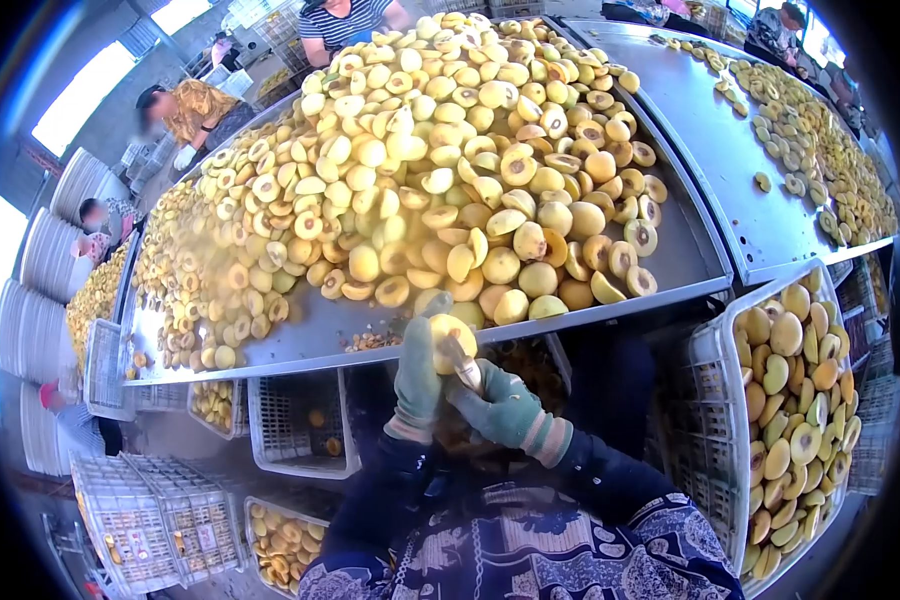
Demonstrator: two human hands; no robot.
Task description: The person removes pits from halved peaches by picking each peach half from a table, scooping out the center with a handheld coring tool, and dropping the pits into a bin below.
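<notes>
My left hand (419, 375), in a grey-green glove, is closed around a yellow peach half (450, 335) just in front of the table edge. My right hand (502, 408), gloved the same way, grips a short knife-like tool (466, 372) with a pale handle. Its metal end touches the cut side of the peach half; the exact tip shape is blurred. Beyond both hands, a large heap of halved peaches (400, 170) covers much of the metal table (670, 285). Small brown scraps (370, 342) lie near the table's front edge.
A crate of peach halves (735, 430) stands at my right. Below the table are a dark crate (300, 465) and another crate (288, 505) holding fruit. A second metal table (690, 110) carries more halves. Co-workers, including a person in patterned orange (195, 112), sit around.
</notes>
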